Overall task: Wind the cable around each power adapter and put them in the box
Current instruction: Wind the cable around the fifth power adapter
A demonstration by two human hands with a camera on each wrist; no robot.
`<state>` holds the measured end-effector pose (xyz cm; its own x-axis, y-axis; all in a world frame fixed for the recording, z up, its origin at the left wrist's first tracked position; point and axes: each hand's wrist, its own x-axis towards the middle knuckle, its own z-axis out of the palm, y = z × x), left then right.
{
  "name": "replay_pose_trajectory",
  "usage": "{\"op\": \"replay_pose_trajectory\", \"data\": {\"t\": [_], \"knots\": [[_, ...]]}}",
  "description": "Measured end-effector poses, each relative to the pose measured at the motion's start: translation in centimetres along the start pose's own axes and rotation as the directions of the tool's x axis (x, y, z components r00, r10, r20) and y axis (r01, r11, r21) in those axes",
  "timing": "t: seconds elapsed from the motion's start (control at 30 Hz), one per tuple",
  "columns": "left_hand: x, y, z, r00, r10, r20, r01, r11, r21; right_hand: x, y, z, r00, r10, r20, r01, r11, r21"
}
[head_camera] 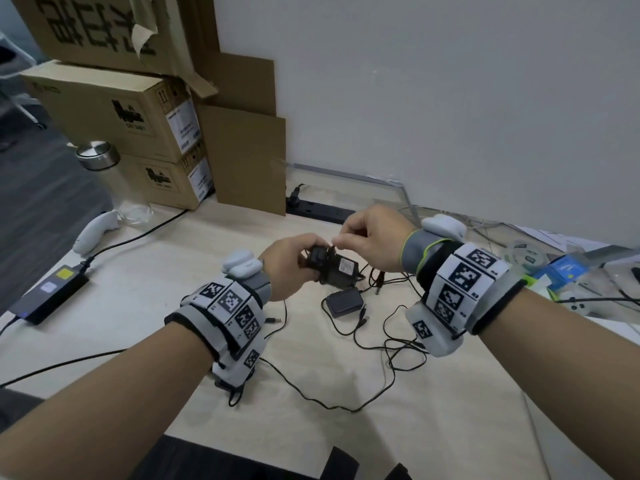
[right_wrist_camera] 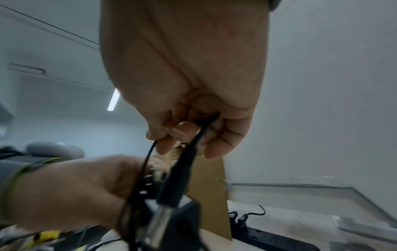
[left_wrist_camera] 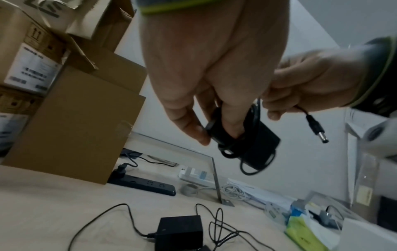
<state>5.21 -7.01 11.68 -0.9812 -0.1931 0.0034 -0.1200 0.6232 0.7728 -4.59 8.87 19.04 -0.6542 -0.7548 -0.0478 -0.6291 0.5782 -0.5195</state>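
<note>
Above the middle of the table my left hand grips a black power adapter with its thin cable wound round the body. The wrist view shows my left hand with fingers curled over one end of this adapter. My right hand pinches the free end of the cable just above the adapter. The barrel plug hangs out below its fingers. In the right wrist view the plug dangles from that pinch. A second black adapter lies on the table below, its cable loose and tangled.
Stacked cardboard boxes stand at the back left, with a glass bottle beside them. A black power strip lies along the wall. A laptop power brick sits at the left edge. Packets and clutter fill the right side.
</note>
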Motion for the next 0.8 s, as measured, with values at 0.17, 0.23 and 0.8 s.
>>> {"op": "replay_pose_trajectory", "data": {"t": [0.17, 0.23, 0.8], "knots": [[-0.7, 0.4, 0.1, 0.988, 0.082, 0.133, -0.033, 0.942, -0.334, 0.3, 2.0, 0.2, 0.995, 0.099, -0.010, -0.094, 0.969, 0.226], [-0.9, 0.9, 0.1, 0.986, 0.088, 0.139, -0.018, 0.899, -0.437, 0.0, 2.6, 0.6, 0.992, 0.127, 0.026, -0.125, 0.896, 0.426], [-0.5, 1.0, 1.5, 0.980, -0.183, 0.080, 0.160, 0.481, -0.862, -1.8, 1.7, 4.5, 0.944, 0.322, 0.078, -0.314, 0.796, 0.517]]}}
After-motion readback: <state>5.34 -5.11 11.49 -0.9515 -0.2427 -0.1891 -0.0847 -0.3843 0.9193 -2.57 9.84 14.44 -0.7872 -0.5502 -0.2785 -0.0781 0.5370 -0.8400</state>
